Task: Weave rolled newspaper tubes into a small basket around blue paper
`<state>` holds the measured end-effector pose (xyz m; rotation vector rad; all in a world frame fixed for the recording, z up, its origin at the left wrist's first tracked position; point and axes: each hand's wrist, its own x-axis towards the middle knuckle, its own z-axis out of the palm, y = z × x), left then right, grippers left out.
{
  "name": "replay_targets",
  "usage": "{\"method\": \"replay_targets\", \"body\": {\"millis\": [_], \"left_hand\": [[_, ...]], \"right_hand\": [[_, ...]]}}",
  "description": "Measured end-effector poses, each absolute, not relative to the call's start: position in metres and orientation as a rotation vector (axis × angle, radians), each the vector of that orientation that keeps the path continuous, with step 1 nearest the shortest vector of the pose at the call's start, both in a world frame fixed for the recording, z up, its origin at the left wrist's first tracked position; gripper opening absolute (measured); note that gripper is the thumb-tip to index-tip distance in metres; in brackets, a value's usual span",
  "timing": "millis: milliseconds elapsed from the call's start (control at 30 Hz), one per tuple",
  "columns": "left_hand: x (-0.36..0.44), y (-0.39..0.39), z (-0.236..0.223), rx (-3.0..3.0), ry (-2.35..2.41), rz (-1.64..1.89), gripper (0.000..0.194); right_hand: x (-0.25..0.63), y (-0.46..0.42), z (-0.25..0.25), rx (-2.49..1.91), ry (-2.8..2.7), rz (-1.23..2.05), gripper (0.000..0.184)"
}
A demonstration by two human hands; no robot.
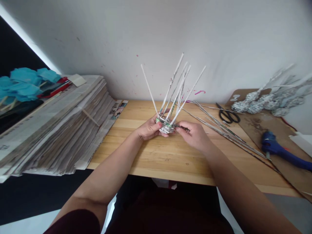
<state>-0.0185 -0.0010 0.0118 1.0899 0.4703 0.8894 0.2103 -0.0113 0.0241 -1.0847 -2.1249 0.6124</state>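
Observation:
A small woven basket of rolled newspaper [166, 128] is held above the wooden table, with several paper-tube spokes fanning upward from its rim. My left hand [151, 127] wraps around its left side, the thumb pressed on the front of the weave. At the basket's right edge, my right hand [191, 132] pinches a dark, printed paper strip [182, 127] that runs to the weave. The strip's far end is hidden in my right hand. Part of the basket's back is hidden by the spokes and my left fingers.
Several loose paper tubes [219, 130] lie right of my hands, near black-handled scissors [227, 114]. A blue glue gun [280, 149] rests on cardboard [255, 130], with woven paper pieces [253, 103] behind. Stacked newspapers [73, 130] stand left, with blue paper flowers [26, 79] on top.

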Motion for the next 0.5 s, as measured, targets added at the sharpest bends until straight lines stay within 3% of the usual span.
{"method": "replay_targets", "body": {"millis": [267, 500], "left_hand": [[-0.0161, -0.0002, 0.0083, 1.038, 0.480, 0.960, 0.106], [-0.0114, 0.0007, 0.0100, 0.964, 0.491, 0.996, 0.107]], "right_hand": [[0.2106, -0.0101, 0.0216, -1.103, -2.127, 0.563, 0.020], [0.2111, -0.0094, 0.0182, -1.130, -2.117, 0.565, 0.026]]}}
